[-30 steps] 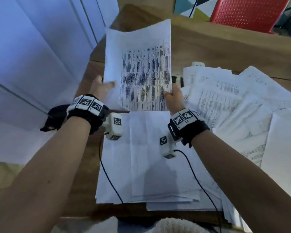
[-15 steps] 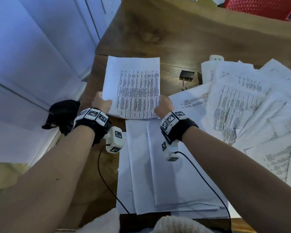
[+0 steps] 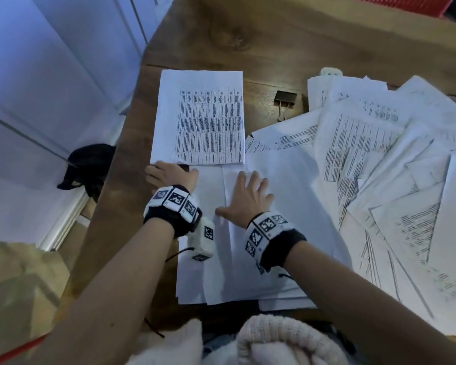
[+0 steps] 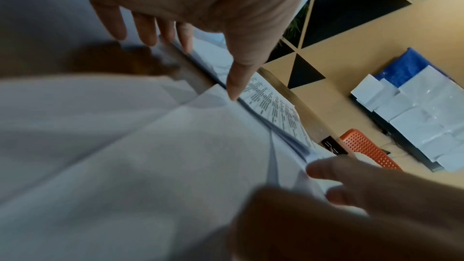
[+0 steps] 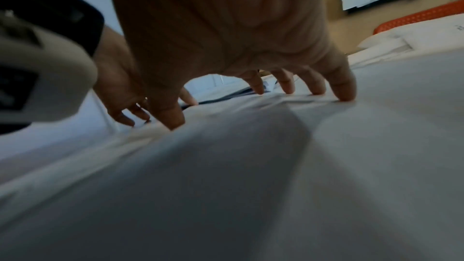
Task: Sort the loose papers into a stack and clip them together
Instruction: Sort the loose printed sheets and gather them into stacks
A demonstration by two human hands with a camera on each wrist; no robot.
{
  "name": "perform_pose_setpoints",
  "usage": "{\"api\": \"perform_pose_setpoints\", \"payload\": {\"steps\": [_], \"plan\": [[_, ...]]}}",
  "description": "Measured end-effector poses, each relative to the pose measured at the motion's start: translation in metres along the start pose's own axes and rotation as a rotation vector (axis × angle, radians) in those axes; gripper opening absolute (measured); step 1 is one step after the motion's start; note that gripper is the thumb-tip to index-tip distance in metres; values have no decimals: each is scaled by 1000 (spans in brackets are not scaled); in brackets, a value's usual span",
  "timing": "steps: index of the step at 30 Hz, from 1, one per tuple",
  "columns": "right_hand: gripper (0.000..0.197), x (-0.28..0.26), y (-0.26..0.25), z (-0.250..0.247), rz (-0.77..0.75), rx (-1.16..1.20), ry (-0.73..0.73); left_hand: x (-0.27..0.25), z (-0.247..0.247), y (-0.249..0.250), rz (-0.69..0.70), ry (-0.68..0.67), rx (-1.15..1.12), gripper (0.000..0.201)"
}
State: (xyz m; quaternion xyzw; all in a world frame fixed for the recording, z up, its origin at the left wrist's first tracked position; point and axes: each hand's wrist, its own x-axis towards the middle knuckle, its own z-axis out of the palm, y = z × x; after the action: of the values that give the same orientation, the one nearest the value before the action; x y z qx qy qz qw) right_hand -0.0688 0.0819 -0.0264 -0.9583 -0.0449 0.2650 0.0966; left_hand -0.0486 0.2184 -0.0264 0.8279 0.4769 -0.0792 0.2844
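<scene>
1. the printed stack [image 3: 199, 117] is laid flat on the table [image 3: 261, 35], just beyond the fingertips of the left hand [image 3: 170, 175], probably so that more sheets can be added on it.
2. the left fingers are loosely spread and nothing is gripped; they are held at the stack's near edge.
3. the right hand [image 3: 248, 197] is pressed flat, fingers apart, on the blank sheets [image 3: 261, 259], likely to draw them together.
4. the binder clip [image 3: 285, 98] is kept well beyond the right fingers, not yet used.

Squared printed stack [image 3: 199, 117] flat on table; loose papers [image 3: 379, 159] fanned right; black binder clip [image 3: 285, 97] between.
</scene>
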Motion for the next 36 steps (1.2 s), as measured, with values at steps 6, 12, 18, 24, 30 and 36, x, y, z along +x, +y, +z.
{"api": "perform_pose_setpoints", "payload": {"steps": [6, 12, 18, 24, 30, 36], "plan": [[46, -6, 4, 4, -101, -10, 187, -38, 13, -11, 85, -125, 121, 68], [10, 3, 52, -30, -20, 503, 262, -37, 7, -17, 233, -276, -103, 33], [13, -6, 52, -12, -63, 909, 143, -61, -7, -3, 408, -367, -83, 52], [59, -20, 45, -11, -100, 1052, 13, -76, -10, -4, 285, -796, -516, 95], [24, -15, 52, -19, 75, 832, 196, -57, -10, -22, 449, -787, -94, 39], [17, -34, 61, -81, -35, 775, 518, -59, -5, -41, 185, -212, 338, 112]]}}
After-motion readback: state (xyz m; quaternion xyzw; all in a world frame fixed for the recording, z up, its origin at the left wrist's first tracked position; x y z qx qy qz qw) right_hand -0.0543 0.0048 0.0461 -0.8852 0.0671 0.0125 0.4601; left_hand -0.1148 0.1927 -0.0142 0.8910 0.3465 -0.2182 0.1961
